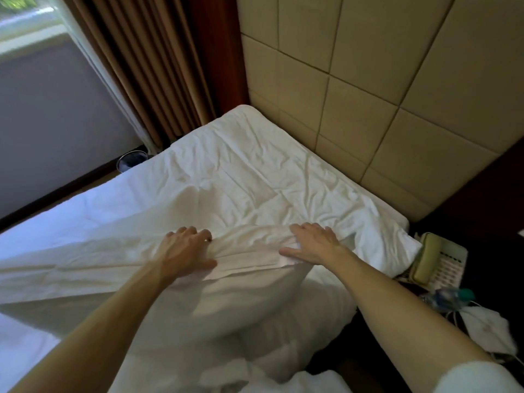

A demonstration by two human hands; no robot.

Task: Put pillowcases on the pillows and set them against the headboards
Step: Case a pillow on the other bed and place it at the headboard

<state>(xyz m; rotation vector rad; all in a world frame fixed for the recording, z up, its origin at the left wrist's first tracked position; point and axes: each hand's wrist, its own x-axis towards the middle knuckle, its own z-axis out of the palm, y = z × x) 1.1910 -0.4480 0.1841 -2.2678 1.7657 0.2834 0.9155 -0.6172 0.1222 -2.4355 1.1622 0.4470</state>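
Observation:
A white pillow point(226, 313) lies on the bed in front of me, inside a creased white pillowcase point(249, 259). My left hand point(184, 248) grips a bunched fold of the pillowcase at the pillow's far edge, thumb underneath. To its right, my right hand point(312, 245) rests on the same edge with thumb spread and fingers pressing into the cloth; its fingertips are hidden. The beige padded headboard point(368, 123) rises behind the bed on the right. A second white cushion-like corner point(388, 245) lies near the headboard.
The wrinkled white bed sheet point(241, 171) stretches to the far corner. Brown curtains point(147, 66) and a window point(25, 24) stand at left. At right, a dark nightstand holds a telephone point(436, 259), a plastic bottle point(448, 296) and white cloth point(487, 327).

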